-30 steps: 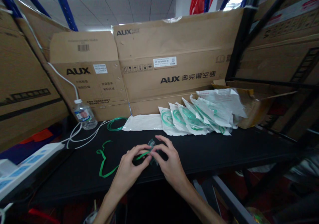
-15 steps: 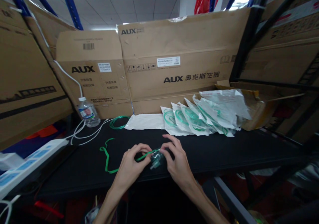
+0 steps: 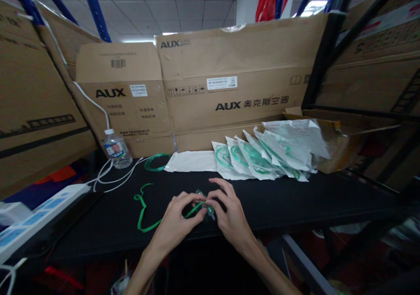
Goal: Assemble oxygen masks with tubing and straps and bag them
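Note:
Both hands meet over the near part of the black table. My left hand (image 3: 181, 216) is closed, thumb and forefinger pinching a green elastic strap (image 3: 141, 216), whose loose end trails left on the table. My right hand (image 3: 229, 209) is also closed, its thumb and forefinger pinched at the edge of a small clear plastic mask (image 3: 210, 213) where the strap meets it. The fingers partly cover the mask, and the exact point where strap and mask join is hidden.
White pouches (image 3: 259, 157) with green tubing overlap at the back right, beside an open cardboard box (image 3: 341, 150). A flat white pouch (image 3: 192, 161), coiled green tubing (image 3: 156, 163) and a plastic bottle (image 3: 117, 149) stand further left. A power strip (image 3: 42, 216) lies at the left edge.
The fingertips have come closer together, the right hand shifting slightly left. The mask has turned between the fingers and is more covered. The strap's loose end has slid a little right.

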Demonstrator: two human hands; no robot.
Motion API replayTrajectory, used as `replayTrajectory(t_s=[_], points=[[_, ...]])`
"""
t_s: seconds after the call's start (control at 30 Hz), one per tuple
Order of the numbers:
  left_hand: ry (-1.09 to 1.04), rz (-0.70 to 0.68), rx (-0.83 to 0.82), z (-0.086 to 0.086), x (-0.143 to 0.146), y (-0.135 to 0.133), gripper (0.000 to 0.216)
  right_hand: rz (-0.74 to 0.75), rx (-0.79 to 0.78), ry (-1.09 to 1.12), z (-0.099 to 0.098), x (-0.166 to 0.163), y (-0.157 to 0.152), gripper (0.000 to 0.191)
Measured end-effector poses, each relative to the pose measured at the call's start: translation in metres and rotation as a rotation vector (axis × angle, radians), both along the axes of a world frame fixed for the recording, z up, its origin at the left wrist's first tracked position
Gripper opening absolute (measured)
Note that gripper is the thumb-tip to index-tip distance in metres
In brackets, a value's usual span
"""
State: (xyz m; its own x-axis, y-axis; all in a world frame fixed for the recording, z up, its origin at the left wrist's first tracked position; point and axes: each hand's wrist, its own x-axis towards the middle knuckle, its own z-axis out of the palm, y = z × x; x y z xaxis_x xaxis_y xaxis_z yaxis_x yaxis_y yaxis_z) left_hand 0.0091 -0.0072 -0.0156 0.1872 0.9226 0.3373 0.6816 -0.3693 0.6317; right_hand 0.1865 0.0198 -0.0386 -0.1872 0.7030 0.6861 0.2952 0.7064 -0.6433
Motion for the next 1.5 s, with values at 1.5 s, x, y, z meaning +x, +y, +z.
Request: replayTrajectory(t_s=[1.5], points=[[-0.246, 0.051, -0.131, -0.002, -0.016, 0.006, 0.030, 0.094, -0.198, 0.109, 0.003, 0.023, 0.005, 0.013]])
